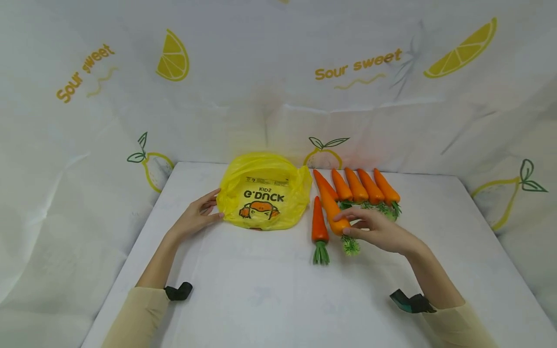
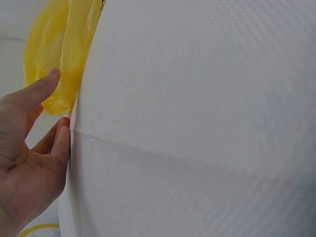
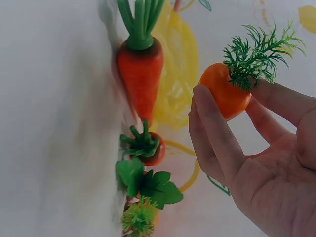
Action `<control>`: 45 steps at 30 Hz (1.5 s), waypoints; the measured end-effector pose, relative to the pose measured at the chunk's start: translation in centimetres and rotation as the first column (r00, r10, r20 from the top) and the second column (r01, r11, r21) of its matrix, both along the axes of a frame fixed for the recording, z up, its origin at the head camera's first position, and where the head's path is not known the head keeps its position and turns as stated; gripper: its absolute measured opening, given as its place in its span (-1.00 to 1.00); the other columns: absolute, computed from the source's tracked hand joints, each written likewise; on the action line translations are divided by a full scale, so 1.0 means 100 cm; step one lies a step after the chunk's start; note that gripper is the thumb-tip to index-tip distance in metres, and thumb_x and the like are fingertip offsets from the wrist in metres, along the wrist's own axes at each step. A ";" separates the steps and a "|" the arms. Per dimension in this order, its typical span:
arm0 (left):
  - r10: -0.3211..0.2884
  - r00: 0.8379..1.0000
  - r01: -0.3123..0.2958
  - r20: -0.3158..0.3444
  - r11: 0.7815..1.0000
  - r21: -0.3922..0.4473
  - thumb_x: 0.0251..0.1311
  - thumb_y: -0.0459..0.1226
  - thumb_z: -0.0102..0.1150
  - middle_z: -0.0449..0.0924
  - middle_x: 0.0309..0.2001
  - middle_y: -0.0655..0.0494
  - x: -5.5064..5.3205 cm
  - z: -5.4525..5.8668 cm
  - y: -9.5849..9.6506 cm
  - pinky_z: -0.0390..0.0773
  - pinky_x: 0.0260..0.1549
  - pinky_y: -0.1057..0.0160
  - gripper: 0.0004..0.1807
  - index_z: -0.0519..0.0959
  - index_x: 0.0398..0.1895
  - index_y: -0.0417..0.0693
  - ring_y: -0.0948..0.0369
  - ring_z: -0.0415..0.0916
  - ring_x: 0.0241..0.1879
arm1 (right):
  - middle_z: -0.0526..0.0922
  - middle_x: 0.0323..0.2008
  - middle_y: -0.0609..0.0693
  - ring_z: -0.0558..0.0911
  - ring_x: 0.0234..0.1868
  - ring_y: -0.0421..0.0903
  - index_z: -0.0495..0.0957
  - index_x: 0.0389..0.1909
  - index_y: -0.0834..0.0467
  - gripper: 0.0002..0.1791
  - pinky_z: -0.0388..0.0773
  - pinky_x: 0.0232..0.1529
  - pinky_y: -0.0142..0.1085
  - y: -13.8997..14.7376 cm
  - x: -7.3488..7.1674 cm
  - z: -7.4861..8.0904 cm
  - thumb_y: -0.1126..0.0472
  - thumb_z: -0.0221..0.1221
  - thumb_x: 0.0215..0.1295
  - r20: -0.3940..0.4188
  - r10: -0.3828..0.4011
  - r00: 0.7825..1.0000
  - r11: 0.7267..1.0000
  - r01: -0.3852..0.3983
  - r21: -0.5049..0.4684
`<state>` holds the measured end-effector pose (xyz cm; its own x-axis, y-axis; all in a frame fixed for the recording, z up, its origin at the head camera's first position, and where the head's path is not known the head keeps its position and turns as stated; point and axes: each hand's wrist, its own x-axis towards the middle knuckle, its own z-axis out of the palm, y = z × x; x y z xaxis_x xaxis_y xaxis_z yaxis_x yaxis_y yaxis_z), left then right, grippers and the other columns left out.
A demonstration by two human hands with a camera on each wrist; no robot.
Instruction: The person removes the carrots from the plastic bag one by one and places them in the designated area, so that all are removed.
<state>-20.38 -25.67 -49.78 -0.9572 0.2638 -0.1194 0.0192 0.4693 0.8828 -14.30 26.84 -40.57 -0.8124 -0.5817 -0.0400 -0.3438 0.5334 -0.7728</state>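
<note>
My right hand (image 1: pixel 377 229) holds an orange carrot (image 1: pixel 330 209) near its thick end, between thumb and fingers. Frilly green leaves (image 3: pixel 256 54) stick out of that carrot in the right wrist view, where it is lifted off the table. On the left, a yellow plastic bag (image 1: pixel 230 205) with a duck print lies with its mouth spread. My left hand (image 1: pixel 197 217) is at the bag's left edge, thumb and fingers apart. In the left wrist view, the thumb (image 2: pixel 42 91) overlaps the bag's side. A redder carrot (image 1: pixel 319 224) with green stalks lies between bag and right hand.
Several more carrots (image 1: pixel 356 186) lie side by side at the back right of the white table (image 1: pixel 261 295), tips toward the back. A white cloth (image 1: pixel 261 72) printed with lemons rises behind the table.
</note>
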 end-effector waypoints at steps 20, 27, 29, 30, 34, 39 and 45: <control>-0.006 1.000 0.006 -0.017 1.000 -0.029 0.42 -0.17 0.44 0.37 0.54 -0.28 0.001 0.002 0.000 0.30 0.64 -0.07 -0.07 0.17 0.76 0.13 -0.21 0.34 0.59 | 0.73 0.21 0.03 0.64 0.29 0.14 0.63 0.30 0.04 -0.68 0.67 0.24 -0.46 0.011 0.019 -0.020 0.10 0.21 0.65 0.123 0.022 0.992 0.999 -0.026 0.030; -0.011 1.000 0.010 -0.019 0.999 -0.034 0.43 -0.17 0.43 0.35 0.54 -0.30 0.001 0.001 0.001 0.31 0.64 -0.06 -0.07 0.17 0.76 0.11 -0.21 0.35 0.58 | 0.74 0.22 0.08 0.67 0.27 0.13 0.61 0.31 0.08 -0.66 0.68 0.21 -0.46 0.007 0.017 -0.024 0.11 0.21 0.64 0.151 0.031 0.988 0.999 -0.038 0.038; -0.008 1.000 0.008 -0.017 0.999 -0.034 0.42 -0.18 0.43 0.35 0.55 -0.30 0.001 0.001 0.001 0.31 0.64 -0.05 -0.07 0.16 0.76 0.11 -0.21 0.34 0.58 | 0.73 0.24 0.11 0.67 0.28 0.15 0.61 0.32 0.10 -0.66 0.68 0.20 -0.46 0.005 0.016 -0.025 0.12 0.21 0.64 0.168 0.034 0.985 0.999 -0.039 0.031; -0.007 1.000 0.007 -0.018 0.999 -0.034 0.42 -0.18 0.43 0.35 0.55 -0.30 0.001 0.001 0.001 0.31 0.64 -0.05 -0.07 0.16 0.76 0.11 -0.21 0.34 0.58 | 0.73 0.25 0.13 0.67 0.28 0.17 0.61 0.32 0.11 -0.65 0.67 0.19 -0.47 0.004 0.015 -0.026 0.12 0.21 0.65 0.176 0.036 0.984 0.999 -0.041 0.027; -0.005 1.000 0.004 -0.015 0.999 -0.037 0.42 -0.18 0.43 0.35 0.55 -0.29 0.001 0.001 0.001 0.32 0.63 -0.04 -0.06 0.16 0.77 0.12 -0.21 0.35 0.58 | 0.70 0.28 0.19 0.68 0.27 0.20 0.58 0.34 0.14 -0.63 0.70 0.15 -0.45 -0.001 0.014 -0.029 0.13 0.21 0.64 0.218 0.044 0.975 0.999 -0.047 0.009; -0.003 1.000 0.002 -0.014 0.999 -0.037 0.42 -0.17 0.43 0.35 0.54 -0.29 0.001 0.001 0.001 0.33 0.62 -0.04 -0.06 0.16 0.77 0.13 -0.21 0.35 0.58 | 0.70 0.27 0.20 0.69 0.26 0.21 0.58 0.34 0.15 -0.63 0.79 0.19 -0.22 -0.003 0.011 -0.035 0.15 0.22 0.64 0.215 0.046 0.976 0.998 -0.052 0.022; -0.002 1.000 0.001 -0.016 0.999 -0.037 0.42 -0.17 0.43 0.35 0.54 -0.29 0.002 0.002 0.001 0.32 0.63 -0.05 -0.06 0.16 0.77 0.13 -0.21 0.35 0.58 | 0.71 0.26 0.20 0.69 0.24 0.20 0.57 0.35 0.17 -0.62 0.80 0.21 -0.03 -0.003 0.007 -0.040 0.15 0.22 0.63 0.213 0.036 0.976 0.998 -0.045 0.035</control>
